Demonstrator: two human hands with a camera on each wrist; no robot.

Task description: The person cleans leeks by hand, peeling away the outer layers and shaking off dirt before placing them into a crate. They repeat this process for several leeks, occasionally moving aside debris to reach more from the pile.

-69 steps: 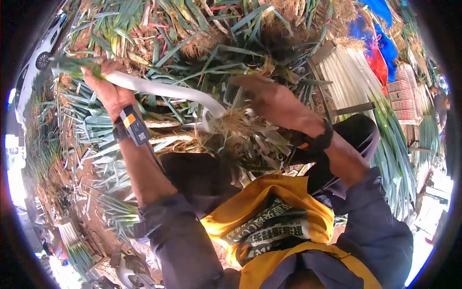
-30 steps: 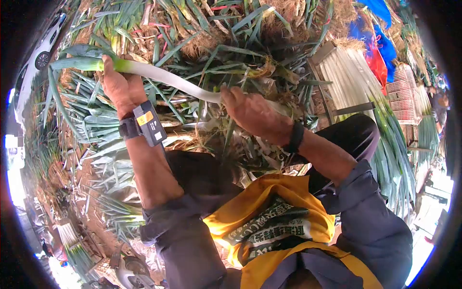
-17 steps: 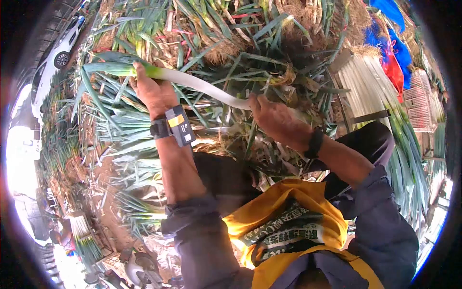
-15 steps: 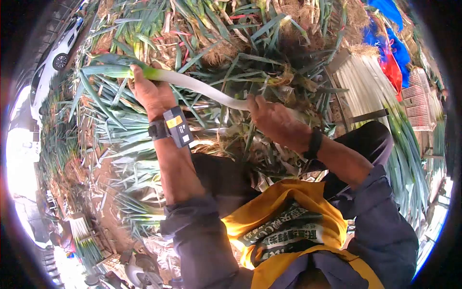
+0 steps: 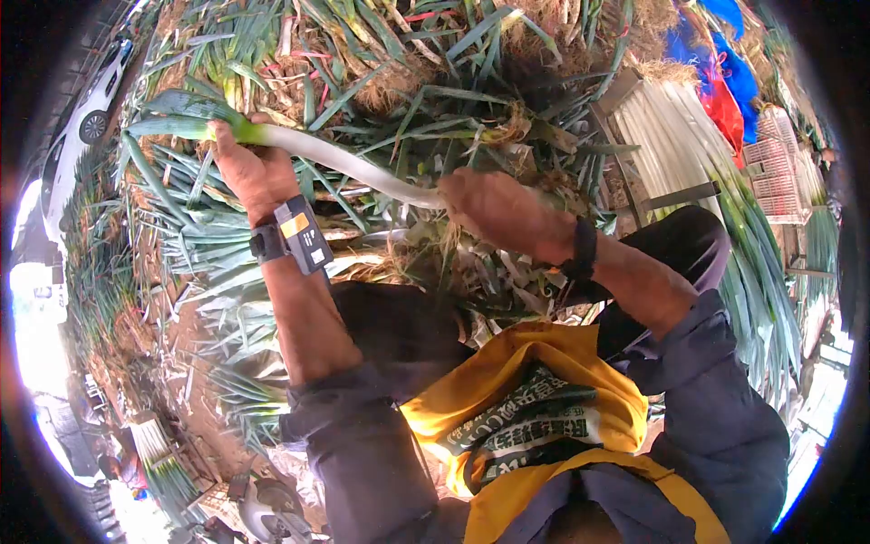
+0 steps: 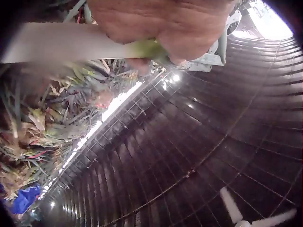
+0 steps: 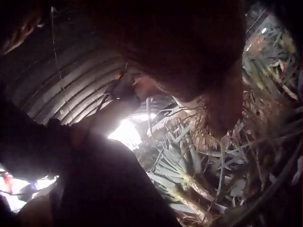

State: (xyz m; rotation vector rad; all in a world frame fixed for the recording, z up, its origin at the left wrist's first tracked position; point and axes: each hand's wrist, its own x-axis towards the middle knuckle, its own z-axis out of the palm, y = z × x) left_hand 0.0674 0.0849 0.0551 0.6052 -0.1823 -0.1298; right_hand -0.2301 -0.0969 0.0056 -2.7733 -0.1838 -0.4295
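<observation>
A long leek with a white shank and green top is stretched between both hands in the head view. My left hand grips it where white turns to green, and the leaves stick out past the fingers. In the left wrist view the left hand is wrapped over the pale green part of the leek. At the root end, my right hand has its fingers curled round the leek and covers the roots. The right wrist view shows the right hand dark, with brown root strands below it.
Piles of untrimmed leeks lie ahead and to the left. Cleaned white leeks are stacked in a rack at the right, beside a pink plastic crate and red and blue bags. My bent knee is close to the rack.
My right hand was apart from the leek with the roots showing; it then took hold of the root end. The left hand has kept its grip while the green leaves came into fuller view.
</observation>
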